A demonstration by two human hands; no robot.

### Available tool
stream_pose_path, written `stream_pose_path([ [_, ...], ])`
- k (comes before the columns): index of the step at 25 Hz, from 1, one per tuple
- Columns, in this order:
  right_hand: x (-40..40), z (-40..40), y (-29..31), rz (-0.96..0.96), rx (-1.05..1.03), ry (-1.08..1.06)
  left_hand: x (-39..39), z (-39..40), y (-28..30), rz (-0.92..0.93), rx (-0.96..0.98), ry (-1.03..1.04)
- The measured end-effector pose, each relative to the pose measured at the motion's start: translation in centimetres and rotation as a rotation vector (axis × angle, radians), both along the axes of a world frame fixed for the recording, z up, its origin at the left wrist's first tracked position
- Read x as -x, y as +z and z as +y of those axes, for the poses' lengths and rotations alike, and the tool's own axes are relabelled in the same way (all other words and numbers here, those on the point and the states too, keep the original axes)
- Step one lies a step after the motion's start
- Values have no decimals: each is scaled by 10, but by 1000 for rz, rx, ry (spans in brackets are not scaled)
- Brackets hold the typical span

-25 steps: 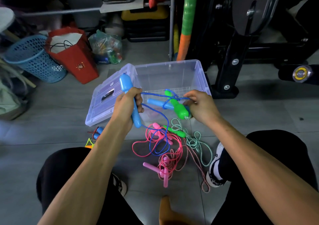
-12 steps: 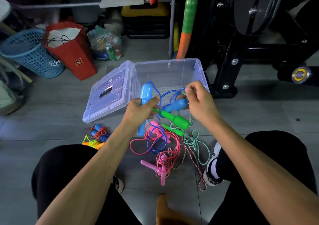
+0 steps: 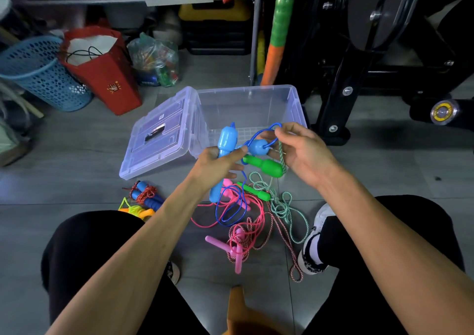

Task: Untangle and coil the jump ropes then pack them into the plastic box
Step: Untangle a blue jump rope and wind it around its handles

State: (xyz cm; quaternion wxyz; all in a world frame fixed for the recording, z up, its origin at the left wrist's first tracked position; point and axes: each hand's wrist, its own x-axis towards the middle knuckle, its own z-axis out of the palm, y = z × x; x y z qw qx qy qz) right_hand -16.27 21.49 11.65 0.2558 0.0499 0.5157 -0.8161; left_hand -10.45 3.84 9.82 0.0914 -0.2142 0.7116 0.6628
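Left hand (image 3: 218,166) grips one blue handle (image 3: 222,155), right hand (image 3: 304,152) pinches the blue cord loop (image 3: 266,132) over the plastic box (image 3: 295,103) at 12 o'clock; pulling now likely cinches it round the green handle (image 3: 266,166).

Blue basket (image 3: 38,72), red bag (image 3: 102,75) and black exercise machine (image 3: 372,52) behind.

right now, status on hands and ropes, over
Left hand grips blue handle. Right hand pinches blue cord. Green handle tangled in. Plastic box open, no ropes inside.
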Motion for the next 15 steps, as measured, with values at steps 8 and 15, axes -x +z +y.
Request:
stream_pose_path([
  [8,5,10,-33,511,-1191,217,8,-28,2,10,32,248],
  [15,6,8,-15,498,-769,-111,6,-48,-18,-177,502,131],
])
